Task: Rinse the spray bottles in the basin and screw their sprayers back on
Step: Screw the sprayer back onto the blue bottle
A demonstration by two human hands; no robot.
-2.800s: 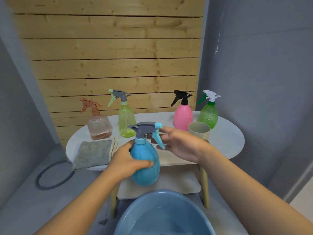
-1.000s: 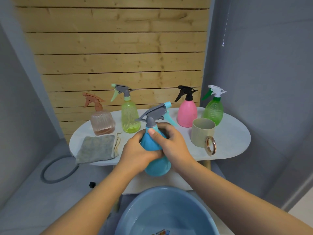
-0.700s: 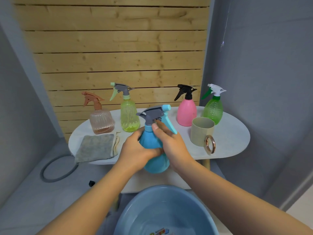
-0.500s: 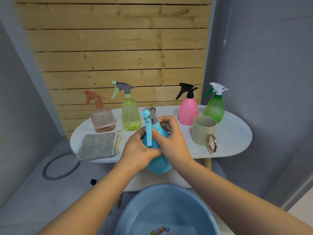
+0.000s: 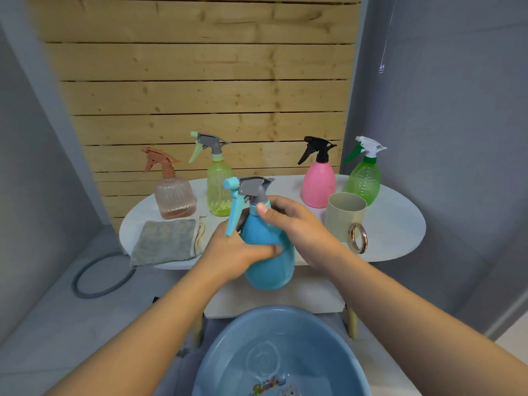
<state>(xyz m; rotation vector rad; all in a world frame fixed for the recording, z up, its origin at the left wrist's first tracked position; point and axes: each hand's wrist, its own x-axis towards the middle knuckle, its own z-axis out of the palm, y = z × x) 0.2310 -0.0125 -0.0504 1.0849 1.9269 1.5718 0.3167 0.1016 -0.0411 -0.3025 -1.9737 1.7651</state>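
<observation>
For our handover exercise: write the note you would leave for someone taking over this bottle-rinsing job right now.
Left hand grips the blue bottle by its body, above the basin.
Right hand grips its neck at the sprayer, which is on.
Four more bottles stand on the table, sprayers on: brown, yellow, pink, green.
Rinsed or not: cannot tell.

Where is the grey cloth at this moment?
The grey cloth lies on the left end of the white table, in front of the ribbed brown bottle.
</observation>
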